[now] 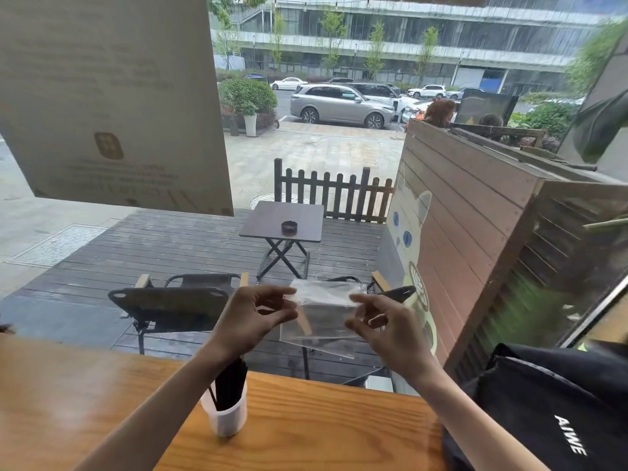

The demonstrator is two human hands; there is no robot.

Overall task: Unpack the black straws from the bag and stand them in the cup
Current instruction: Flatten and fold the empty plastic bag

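Window-side wooden desk [306,419]: straws [231,385] stand in the cup [226,418] below the left hand [253,316].
Both hands, left and right hand [384,326], pinch the seemingly empty clear bag [323,317]; likely next, setting it aside.

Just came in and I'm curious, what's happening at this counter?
A person holds a clear plastic bag up in the air, left hand and right hand each pinching a top corner. The bag looks empty. The black straws already stand in the white cup on the wooden counter, partly hidden behind the left forearm. A black bag lies at the right.
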